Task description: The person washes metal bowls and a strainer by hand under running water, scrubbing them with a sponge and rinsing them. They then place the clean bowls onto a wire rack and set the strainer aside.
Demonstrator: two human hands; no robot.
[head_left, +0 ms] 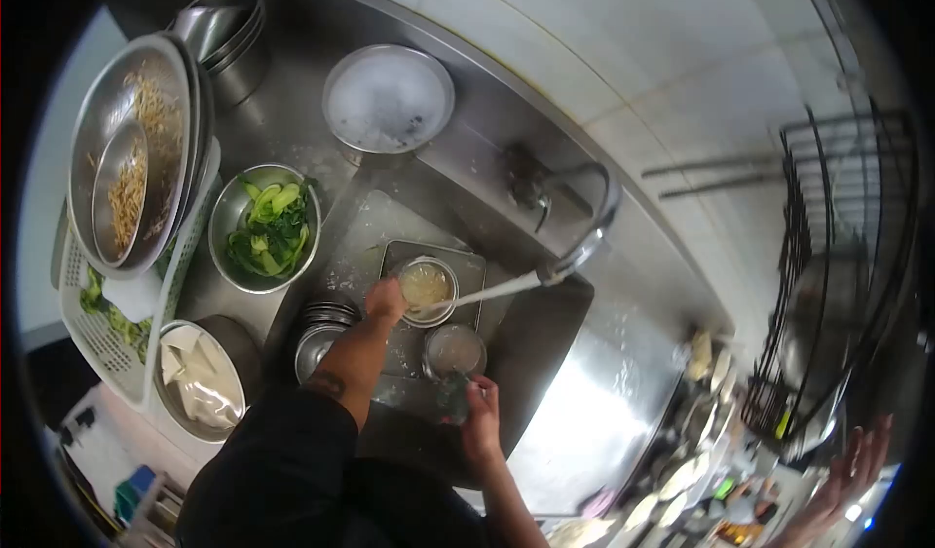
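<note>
My left hand (387, 300) grips the left rim of a round metal container (429, 290) with pale contents, inside the sink. Water from the faucet (584, 251) runs toward it. My right hand (480, 416) is closed around a dark, blurred scrubber (451, 397), just below a second round container (456, 350) of cloudy liquid. A rectangular metal tray (470, 267) lies beneath the first container. Stacked metal bowls (317, 348) stand to the left of my left forearm.
A bowl of leafy greens (268, 226), a pot with white pieces (200, 382) and a basket (107, 353) under stacked bowls stand left. A foamy basin (388, 98) sits behind the sink. Another person's hand (847, 485) shows at lower right, below a wire rack (828, 256).
</note>
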